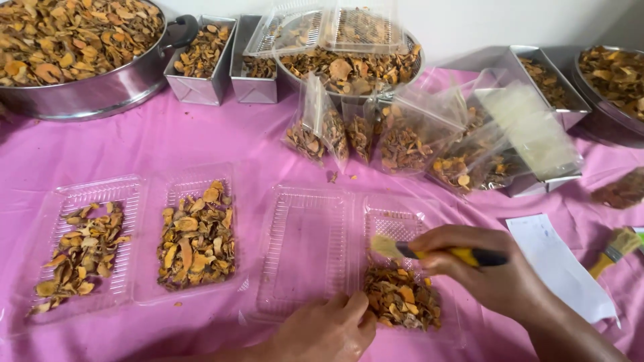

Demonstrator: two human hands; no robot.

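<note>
My right hand (479,268) grips a small paintbrush (443,253) with a yellow and black handle, its pale bristles over the right half of an open clear plastic clamshell tray (308,248). A heap of dried orange-brown slices (401,298) lies in that half, just below the bristles. My left hand (329,328) rests on the tray's near edge, fingers curled, touching the heap's left side. The tray's left half holds nothing.
A second open clamshell (134,194) with slices in both halves lies left. Filled clear bags (402,141), steel tins (201,87), a large steel pan (100,90) and bowls stand behind. A white paper (557,265) and another brush (614,249) lie right, all on pink cloth (201,141).
</note>
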